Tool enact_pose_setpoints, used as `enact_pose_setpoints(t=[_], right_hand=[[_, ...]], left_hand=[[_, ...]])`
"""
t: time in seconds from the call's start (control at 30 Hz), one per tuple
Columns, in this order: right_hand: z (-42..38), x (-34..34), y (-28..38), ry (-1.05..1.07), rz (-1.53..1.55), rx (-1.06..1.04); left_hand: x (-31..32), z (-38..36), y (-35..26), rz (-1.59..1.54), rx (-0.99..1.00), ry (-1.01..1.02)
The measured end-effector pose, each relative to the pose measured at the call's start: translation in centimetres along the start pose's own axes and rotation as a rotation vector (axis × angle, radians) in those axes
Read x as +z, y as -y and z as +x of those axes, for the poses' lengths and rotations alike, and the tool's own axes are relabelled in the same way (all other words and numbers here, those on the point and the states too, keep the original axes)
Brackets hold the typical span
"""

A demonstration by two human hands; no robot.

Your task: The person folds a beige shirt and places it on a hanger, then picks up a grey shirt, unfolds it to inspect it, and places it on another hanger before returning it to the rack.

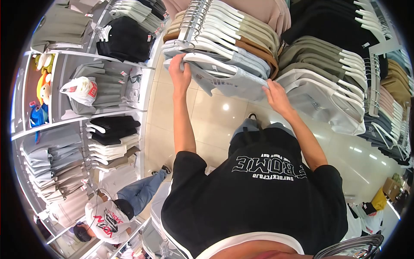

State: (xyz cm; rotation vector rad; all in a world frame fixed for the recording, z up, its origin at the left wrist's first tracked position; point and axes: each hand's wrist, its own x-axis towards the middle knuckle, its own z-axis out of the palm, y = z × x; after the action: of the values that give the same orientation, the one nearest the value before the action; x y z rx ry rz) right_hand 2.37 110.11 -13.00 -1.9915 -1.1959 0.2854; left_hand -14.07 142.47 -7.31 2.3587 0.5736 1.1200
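Observation:
A light grey T-shirt (233, 86) with a printed front hangs on a white hanger (211, 61) at the near end of a packed rail. My left hand (180, 71) is closed on the shirt's left shoulder, by the end of the hanger. At the opposite shoulder, my right hand (277, 96) pinches the grey cloth between thumb and fingers. The shirt is spread between both hands and tilts toward me. Close behind it hang more shirts in grey, brown and beige (258, 32).
To the right, a second rail holds olive shirts (319, 52) and pale grey shirts (319, 99). Wall shelving (144, 86) on the left carries folded and hung clothes, a white plastic bag (82, 90) and plush toys. Another person (110, 218) stands at lower left. Tiled floor (161, 116) lies between.

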Motion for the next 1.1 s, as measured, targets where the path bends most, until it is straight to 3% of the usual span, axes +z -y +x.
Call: enact_pose_setpoints(t=[0.13,0.33,0.43,0.53,0.63,0.77,0.9,0.97,1.0,1.07,1.1], right_hand=[[1.5,1.0,0.4,0.001,-0.032,0.042],[2.9,2.0,0.7,-0.021,-0.052,0.075],[2.2,2.5,0.3,0.0,-0.062,0.103],[0.5,3.2,-0.4,-0.011,-0.077,0.129],[-2.0,3.6,-1.9,-0.041,-0.077,0.138],[-6.6,4.5,-4.6,-0.085,0.103,0.288],[-12.9,6.0,-8.3,-0.16,0.24,0.511],[-17.6,8.4,-12.0,-0.299,0.291,0.635],[-20.8,9.5,-14.2,-0.317,0.212,0.644],[-26.8,10.3,-17.9,-0.203,0.201,0.903],[-29.9,10.5,-19.9,-0.126,0.142,1.013]], left_hand=[[1.2,0.9,1.6,-0.075,-0.039,-0.107],[1.8,2.8,2.9,-0.089,-0.064,-0.095],[1.9,2.0,0.2,-0.065,-0.115,-0.253],[2.6,-0.5,-0.8,0.083,-0.217,-0.535],[3.6,-4.9,-0.5,0.0,-0.452,-0.575],[7.4,-10.8,-3.3,-0.221,-0.772,-0.421],[14.6,-17.2,-3.5,-0.358,-0.929,-0.217],[18.4,-20.7,-3.9,-0.675,-1.21,-0.201],[20.3,-23.5,-3.6,-0.672,-1.267,-0.17],[23.1,-29.2,-1.5,-0.85,-1.342,-0.062],[24.4,-31.7,1.7,-0.974,-1.592,0.084]])
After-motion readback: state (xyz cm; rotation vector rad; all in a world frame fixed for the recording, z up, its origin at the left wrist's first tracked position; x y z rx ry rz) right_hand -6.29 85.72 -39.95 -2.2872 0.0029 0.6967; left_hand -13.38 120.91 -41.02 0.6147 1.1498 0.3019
